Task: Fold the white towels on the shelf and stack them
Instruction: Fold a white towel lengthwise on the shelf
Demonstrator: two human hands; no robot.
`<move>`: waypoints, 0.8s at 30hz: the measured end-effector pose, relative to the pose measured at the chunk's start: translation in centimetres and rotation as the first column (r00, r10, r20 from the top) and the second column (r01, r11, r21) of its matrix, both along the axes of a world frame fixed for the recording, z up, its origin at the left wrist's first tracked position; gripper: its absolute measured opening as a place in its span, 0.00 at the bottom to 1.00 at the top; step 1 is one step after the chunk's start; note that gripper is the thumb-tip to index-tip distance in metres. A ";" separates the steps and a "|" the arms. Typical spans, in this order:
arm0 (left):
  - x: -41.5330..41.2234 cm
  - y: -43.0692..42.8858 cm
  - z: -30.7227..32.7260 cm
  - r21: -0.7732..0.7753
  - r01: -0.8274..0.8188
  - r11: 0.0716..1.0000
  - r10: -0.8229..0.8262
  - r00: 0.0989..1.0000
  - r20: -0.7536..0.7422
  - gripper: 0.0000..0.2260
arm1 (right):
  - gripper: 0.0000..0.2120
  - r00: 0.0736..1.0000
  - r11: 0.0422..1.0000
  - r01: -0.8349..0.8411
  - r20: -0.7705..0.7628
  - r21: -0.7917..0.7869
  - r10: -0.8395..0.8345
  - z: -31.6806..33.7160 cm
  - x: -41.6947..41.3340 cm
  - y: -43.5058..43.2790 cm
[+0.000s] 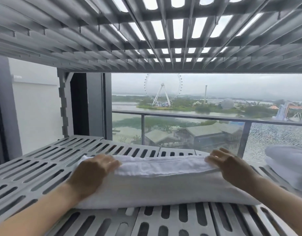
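Two grey plastic shelf boards with long slots fill most of the view. The lower shelf board (36,167) lies flat under the hands, and the upper shelf board (78,31) hangs above it like a low roof. At the far left stands a white wall (36,108), and beside it a grey notched shelf post (63,108) joins the two boards at the back corner. Behind the shelf, through big glass, show a grey balcony rail (180,117) and, far off, a white big wheel (163,89) by the water. In the middle of the lower board lies a long folded white towel (155,184), set crosswise with its layers one on top of the other. The left hand (94,171) rests on the left end of the towel, palm down, with its fingers stretched out flat over the top layer; it looks a bit blurred. The right hand (232,166) rests on the right end near the back edge, also palm down, with its fingers stretched out and not curled round anything. At the right edge of the view sits a pile of folded white towels (290,164) on the same board, near the long towel; I cannot tell if they touch. A strip of slots shows in front of the long towel. A wide stretch of the lower board shows to the left of the towel, as far as the post. The gap between the towel's right end and the pile is narrow.
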State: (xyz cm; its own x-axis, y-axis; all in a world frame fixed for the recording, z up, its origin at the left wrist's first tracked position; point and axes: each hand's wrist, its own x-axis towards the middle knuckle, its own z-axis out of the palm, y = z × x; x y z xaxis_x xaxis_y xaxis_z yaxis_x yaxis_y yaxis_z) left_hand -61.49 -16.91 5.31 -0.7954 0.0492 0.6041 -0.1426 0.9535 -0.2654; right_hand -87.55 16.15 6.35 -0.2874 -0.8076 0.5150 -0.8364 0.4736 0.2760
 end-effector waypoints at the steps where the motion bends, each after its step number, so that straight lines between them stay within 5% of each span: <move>1: 0.3 0.3 -0.1 0.053 0.000 0.999 0.000 1.000 -0.007 0.24 | 0.28 1.000 1.000 0.013 0.008 0.014 -0.014 -0.2 0.3 0.1; 4: 1.0 0.9 -0.7 0.168 0.067 0.984 -0.072 0.997 0.025 0.27 | 0.27 0.986 0.989 0.055 0.148 0.136 -0.075 -0.8 0.6 0.2; 8: 1.1 1.0 -1.1 0.323 0.071 0.944 -0.071 0.997 -0.010 0.27 | 0.22 0.941 0.997 0.026 0.335 0.067 -0.047 0.8 3.2 -2.3; 16: 2.4 2.4 -1.3 0.299 0.100 0.949 -0.102 0.995 -0.008 0.21 | 0.22 0.942 0.981 -0.169 0.310 0.098 0.131 0.2 11.9 -13.1; 24: 6.1 1.3 -1.2 0.249 0.055 0.967 -0.053 0.999 -0.013 0.19 | 0.18 0.930 0.955 -0.243 0.321 0.169 0.180 -0.5 12.7 -13.1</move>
